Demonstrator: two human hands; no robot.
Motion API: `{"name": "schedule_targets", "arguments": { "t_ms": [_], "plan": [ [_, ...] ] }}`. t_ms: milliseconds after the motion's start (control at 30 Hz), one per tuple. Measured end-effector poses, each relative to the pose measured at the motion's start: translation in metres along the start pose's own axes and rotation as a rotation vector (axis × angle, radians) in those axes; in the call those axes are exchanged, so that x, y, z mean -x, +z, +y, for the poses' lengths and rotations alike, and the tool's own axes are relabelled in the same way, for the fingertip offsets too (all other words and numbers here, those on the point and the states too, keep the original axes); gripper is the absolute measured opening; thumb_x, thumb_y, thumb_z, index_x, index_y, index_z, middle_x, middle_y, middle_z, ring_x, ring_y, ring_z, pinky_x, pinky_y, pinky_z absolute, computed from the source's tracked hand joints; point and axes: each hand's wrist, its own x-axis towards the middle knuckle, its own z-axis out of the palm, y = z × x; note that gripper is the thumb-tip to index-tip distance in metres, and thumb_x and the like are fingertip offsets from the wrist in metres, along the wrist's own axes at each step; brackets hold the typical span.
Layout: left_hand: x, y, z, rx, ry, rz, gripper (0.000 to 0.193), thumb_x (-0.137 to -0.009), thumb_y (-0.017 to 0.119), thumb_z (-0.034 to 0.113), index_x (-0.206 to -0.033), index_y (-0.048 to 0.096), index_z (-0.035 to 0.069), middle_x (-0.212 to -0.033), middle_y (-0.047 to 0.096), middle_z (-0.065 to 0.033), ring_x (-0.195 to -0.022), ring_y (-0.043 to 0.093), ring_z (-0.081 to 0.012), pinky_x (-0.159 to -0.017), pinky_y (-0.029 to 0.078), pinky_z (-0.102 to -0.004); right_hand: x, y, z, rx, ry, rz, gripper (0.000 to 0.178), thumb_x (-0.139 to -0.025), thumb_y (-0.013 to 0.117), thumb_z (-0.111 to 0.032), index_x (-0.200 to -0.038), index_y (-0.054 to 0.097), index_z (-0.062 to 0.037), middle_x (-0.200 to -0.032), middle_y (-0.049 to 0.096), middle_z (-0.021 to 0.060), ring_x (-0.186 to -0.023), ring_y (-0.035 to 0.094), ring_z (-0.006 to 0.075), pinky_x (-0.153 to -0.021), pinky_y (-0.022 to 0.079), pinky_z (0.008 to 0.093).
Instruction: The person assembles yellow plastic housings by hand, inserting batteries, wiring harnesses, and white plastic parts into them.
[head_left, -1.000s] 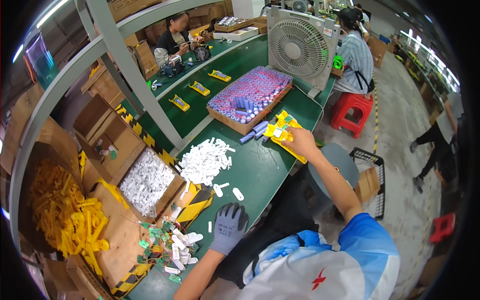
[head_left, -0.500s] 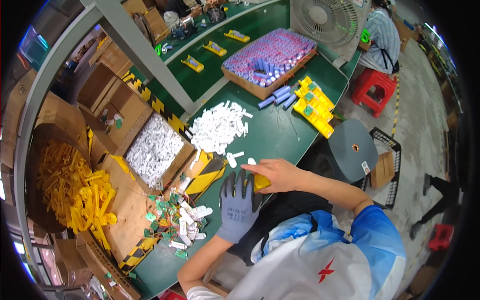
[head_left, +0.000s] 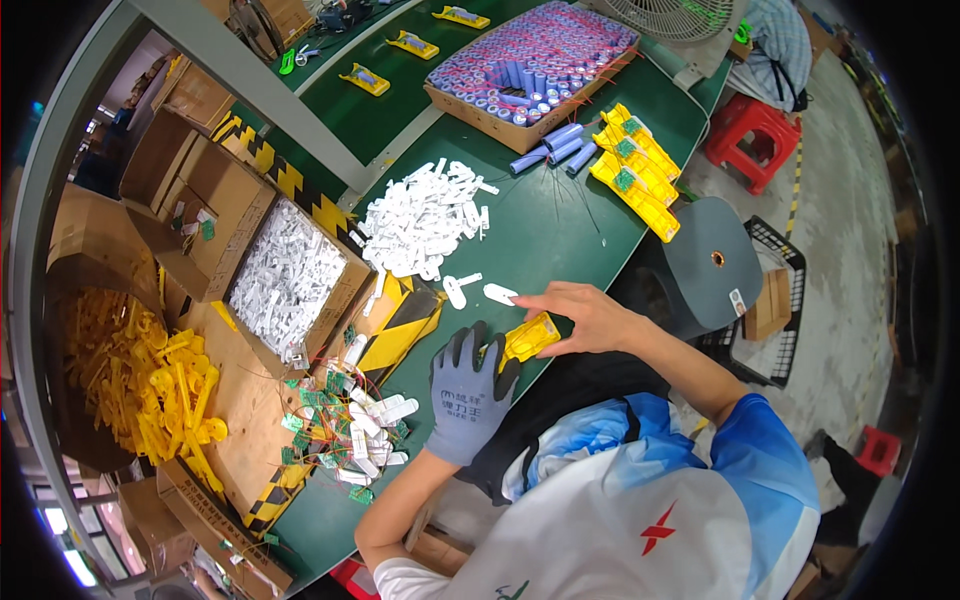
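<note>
Gloved left hand (head_left: 468,392) pinches a yellow casing (head_left: 531,338) at its two o'clock; right hand (head_left: 588,318), fingers spread, points at a white oval piece (head_left: 498,293), casing's eleven o'clock. Best keep the casing steady.

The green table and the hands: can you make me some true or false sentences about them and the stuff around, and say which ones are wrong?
1. The left hand wears a grey glove. True.
2. Both hands wear gloves. False: the right hand is bare.
3. A yellow piece is at the left hand's fingers. True.
4. All the white parts are inside a box. False: a pile of white pieces lies loose on the green table.
5. Many purple cylinders are packed in a cardboard tray. True.
6. The stool nearest the table is blue. False: that stool is red.
</note>
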Motion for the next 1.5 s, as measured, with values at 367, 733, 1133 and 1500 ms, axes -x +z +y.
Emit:
{"name": "schedule_targets", "arguments": {
  "t_ms": [367, 733, 1133, 1500],
  "plan": [
    [-0.014, -0.002, -0.002, 0.045, 0.062, -0.095, 0.031, -0.087, 0.079, 0.023, -0.113, 0.069, 0.011, -0.138, 0.060, -0.0163, -0.128, 0.056, -0.0383, -0.104, 0.045, -0.0517, -0.001, 0.015, 0.001, 0.051, -0.078, 0.090, 0.088, -0.072, 0.093, -0.024, -0.153, 0.056, -0.0207, -0.110, 0.074, -0.0014, -0.096, 0.066, 0.0233, -0.086, 0.057, 0.0374],
    [-0.004, 0.004, -0.023, 0.241, 0.045, -0.107, 0.031, -0.089, 0.077, 0.016, -0.115, 0.064, 0.007, -0.133, 0.063, -0.0155, -0.123, 0.060, -0.0377, -0.103, 0.047, -0.0515, -0.001, 0.007, 0.006, 0.004, -0.043, 0.070, 0.084, -0.077, 0.091, -0.030, -0.153, 0.056, -0.0186, -0.113, 0.075, -0.0014, -0.097, 0.066, 0.0242, -0.086, 0.057, 0.0382],
    [-0.005, -0.016, -0.010, 0.166, 0.057, -0.110, 0.040, -0.087, 0.080, 0.019, -0.119, 0.061, 0.004, -0.129, 0.061, -0.0177, -0.118, 0.059, -0.0403, -0.100, 0.047, -0.0525, -0.004, 0.015, 0.008, 0.025, -0.097, 0.053, 0.061, -0.077, 0.091, -0.027, -0.131, 0.072, -0.0088, -0.116, 0.074, 0.0057, -0.102, 0.066, 0.0258, -0.088, 0.057, 0.0387],
    [0.013, 0.014, -0.038, 0.274, 0.037, 0.094, 0.026, -0.086, 0.081, 0.014, -0.104, 0.064, 0.009, -0.122, 0.069, -0.0123, -0.109, 0.066, -0.0345, -0.095, 0.051, -0.0475, -0.006, 0.011, 0.004, 0.071, -0.075, 0.064, 0.052, -0.078, 0.093, -0.025, -0.123, 0.075, -0.0048, -0.116, 0.075, 0.0072, -0.100, 0.069, 0.0259, -0.087, 0.059, 0.0374]
  ]
}}
